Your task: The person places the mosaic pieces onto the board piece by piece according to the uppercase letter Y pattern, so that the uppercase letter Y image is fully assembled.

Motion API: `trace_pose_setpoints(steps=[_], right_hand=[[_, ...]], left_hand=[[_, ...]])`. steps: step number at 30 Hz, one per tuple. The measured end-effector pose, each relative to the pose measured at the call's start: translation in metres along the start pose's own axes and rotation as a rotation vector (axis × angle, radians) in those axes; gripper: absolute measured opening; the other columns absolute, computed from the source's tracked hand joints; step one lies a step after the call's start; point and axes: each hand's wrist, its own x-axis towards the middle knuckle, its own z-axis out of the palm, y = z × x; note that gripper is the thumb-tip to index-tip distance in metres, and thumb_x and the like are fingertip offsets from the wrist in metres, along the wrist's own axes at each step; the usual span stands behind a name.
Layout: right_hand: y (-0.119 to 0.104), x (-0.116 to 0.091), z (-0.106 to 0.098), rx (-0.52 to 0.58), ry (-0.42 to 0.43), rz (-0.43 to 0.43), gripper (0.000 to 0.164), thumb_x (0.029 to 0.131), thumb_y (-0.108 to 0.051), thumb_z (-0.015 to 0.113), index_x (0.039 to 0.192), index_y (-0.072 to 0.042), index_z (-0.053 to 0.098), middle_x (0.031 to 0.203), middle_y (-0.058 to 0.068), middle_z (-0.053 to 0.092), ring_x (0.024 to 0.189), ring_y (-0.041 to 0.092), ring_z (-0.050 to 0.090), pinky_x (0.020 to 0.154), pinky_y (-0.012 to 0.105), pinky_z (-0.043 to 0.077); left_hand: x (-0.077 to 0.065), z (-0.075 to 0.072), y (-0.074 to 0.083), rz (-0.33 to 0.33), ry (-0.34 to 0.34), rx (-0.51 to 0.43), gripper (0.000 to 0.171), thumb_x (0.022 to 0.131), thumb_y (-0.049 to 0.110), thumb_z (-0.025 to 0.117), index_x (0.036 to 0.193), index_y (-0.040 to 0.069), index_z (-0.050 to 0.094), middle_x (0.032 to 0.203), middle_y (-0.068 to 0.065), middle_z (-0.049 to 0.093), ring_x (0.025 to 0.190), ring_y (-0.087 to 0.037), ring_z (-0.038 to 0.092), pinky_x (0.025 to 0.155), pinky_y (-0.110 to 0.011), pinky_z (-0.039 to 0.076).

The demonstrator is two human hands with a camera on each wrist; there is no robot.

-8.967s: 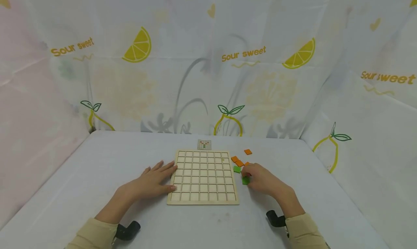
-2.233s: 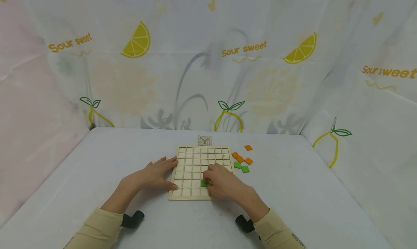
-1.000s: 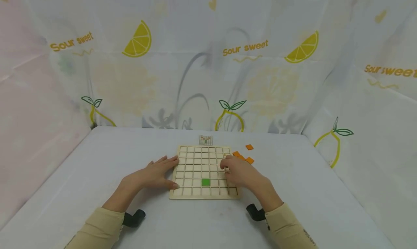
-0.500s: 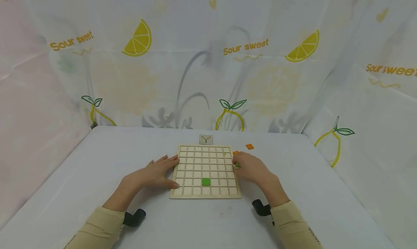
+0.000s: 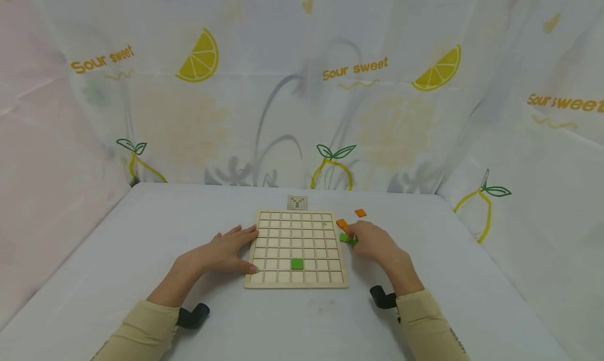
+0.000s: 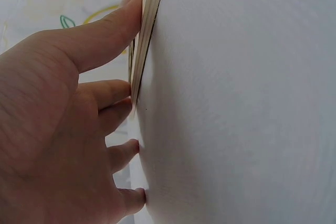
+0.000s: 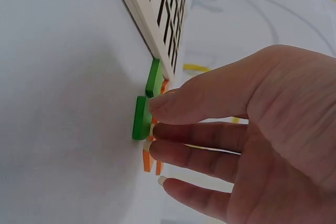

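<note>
A wooden grid board (image 5: 283,286) lies flat on the white table. One green square tile (image 5: 297,264) sits in a cell low in its middle column. My left hand (image 5: 214,261) rests along the board's left edge with fingers spread, the thumb on the rim in the left wrist view. To the right of the board, my right hand (image 5: 377,245) reaches down to the loose tiles. In the right wrist view, its thumb and forefinger tips are right at a green tile (image 7: 139,119) lying on the table. Another green tile (image 7: 154,78) lies beside the board's edge.
Orange tiles (image 5: 342,223) lie beyond the green ones, partly covered by my right hand. A single orange tile (image 5: 360,213) lies farther back. Behind the board is a small printed pattern card (image 5: 297,202). A printed curtain (image 5: 264,88) hangs behind the table.
One green tile was set into the board by my right hand, which then moved back right to the loose tiles and shifted slightly over them. My left hand has stayed at the board's left edge.
</note>
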Motion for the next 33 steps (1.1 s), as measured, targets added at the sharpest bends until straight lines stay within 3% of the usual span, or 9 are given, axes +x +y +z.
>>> trace_pose_setpoints(steps=[13, 22, 33], right_hand=[[0.011, 0.003, 0.001, 0.022, -0.002, -0.033, 0.024, 0.081, 0.008, 0.062, 0.096, -0.009, 0.069, 0.094, 0.004, 0.063, 0.082, 0.019, 0.054, 0.076, 0.039, 0.051], [0.017, 0.004, 0.003, 0.098, -0.002, -0.077, 0.028, 0.078, 0.014, 0.059, 0.090, -0.010, 0.066, 0.089, 0.004, 0.059, 0.081, 0.019, 0.051, 0.076, 0.037, 0.048], [0.019, 0.006, 0.006, 0.108, 0.013, -0.087, 0.021, 0.076, 0.009, 0.063, 0.082, -0.011, 0.063, 0.085, 0.003, 0.058, 0.078, 0.018, 0.050, 0.074, 0.036, 0.047]], left_hand=[[0.000, -0.001, -0.001, 0.011, 0.007, 0.002, 0.094, 0.080, 0.050, 0.077, 0.153, 0.007, 0.037, 0.164, -0.013, 0.029, 0.151, -0.048, 0.018, 0.111, -0.078, 0.013], [0.000, 0.000, 0.001, -0.009, 0.001, -0.008, 0.095, 0.079, 0.049, 0.078, 0.153, 0.007, 0.036, 0.164, -0.012, 0.029, 0.151, -0.046, 0.017, 0.113, -0.077, 0.011], [-0.001, 0.000, 0.000, -0.003, 0.001, -0.019, 0.094, 0.079, 0.049, 0.078, 0.153, 0.007, 0.037, 0.164, -0.012, 0.029, 0.151, -0.047, 0.018, 0.113, -0.077, 0.011]])
